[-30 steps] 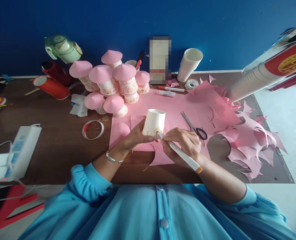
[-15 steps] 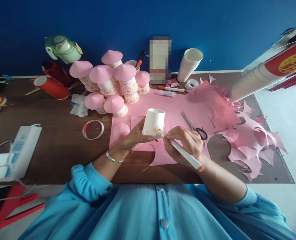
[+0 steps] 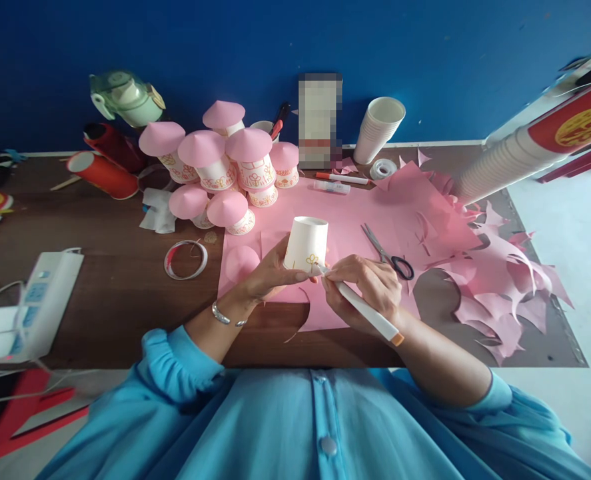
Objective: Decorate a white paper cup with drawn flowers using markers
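Observation:
My left hand [image 3: 272,270] is closed around a white paper cup [image 3: 306,237], its fingers wrapped behind and under it. A small yellow flower is drawn low on the cup's side. In my right hand [image 3: 368,287] is a white marker [image 3: 370,311] with an orange end, gripped like a pen. Its tip lies at or very near the cup beside the flower; exact contact I cannot tell. Beneath both hands spreads pink paper [image 3: 345,220]. Scissors [image 3: 388,252] with dark handles rest on it, just beyond my right hand.
Several decorated cups with pink cone roofs [image 3: 249,145] stand at the back left. Stacked paper cups [image 3: 379,130] and a roll of tape [image 3: 384,168] sit at the back. Pink scraps [image 3: 505,267] cover the right side. A power strip [image 3: 50,300] lies on the left.
My right hand and the marker have shifted slightly left and down, with the tip now closer to the flower. The cup has moved a touch left in my left hand.

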`<state>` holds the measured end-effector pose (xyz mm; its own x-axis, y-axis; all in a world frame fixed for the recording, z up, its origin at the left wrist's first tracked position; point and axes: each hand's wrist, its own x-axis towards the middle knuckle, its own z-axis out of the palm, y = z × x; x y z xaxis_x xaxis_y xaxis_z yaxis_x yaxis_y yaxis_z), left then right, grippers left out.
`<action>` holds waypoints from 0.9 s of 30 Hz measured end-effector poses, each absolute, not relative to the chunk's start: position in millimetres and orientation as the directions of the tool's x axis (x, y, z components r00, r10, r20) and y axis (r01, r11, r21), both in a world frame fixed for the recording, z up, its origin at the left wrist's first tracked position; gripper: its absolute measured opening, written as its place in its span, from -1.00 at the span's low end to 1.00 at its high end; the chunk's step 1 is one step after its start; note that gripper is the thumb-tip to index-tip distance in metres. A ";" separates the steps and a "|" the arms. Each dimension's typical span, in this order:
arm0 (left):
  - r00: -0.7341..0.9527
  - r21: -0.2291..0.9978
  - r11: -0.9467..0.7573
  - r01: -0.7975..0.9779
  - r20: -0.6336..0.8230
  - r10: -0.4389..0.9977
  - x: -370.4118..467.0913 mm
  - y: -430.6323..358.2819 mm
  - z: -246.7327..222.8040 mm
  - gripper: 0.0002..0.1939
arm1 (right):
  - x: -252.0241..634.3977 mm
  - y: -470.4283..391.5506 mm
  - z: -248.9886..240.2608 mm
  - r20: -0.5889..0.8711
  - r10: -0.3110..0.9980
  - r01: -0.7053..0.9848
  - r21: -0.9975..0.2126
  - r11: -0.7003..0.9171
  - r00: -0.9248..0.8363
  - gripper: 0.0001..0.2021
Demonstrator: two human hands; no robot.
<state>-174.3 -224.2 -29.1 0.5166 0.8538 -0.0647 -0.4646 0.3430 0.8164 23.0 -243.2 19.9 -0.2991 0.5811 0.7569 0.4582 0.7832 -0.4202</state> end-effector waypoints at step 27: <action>0.489 0.777 0.360 -0.517 -0.077 0.869 -170.1 -222.4 -24.9 -0.48 | 25.8 -241.6 24.9 0.773 0.616 0.417 -0.515 0.749 -0.152 -0.79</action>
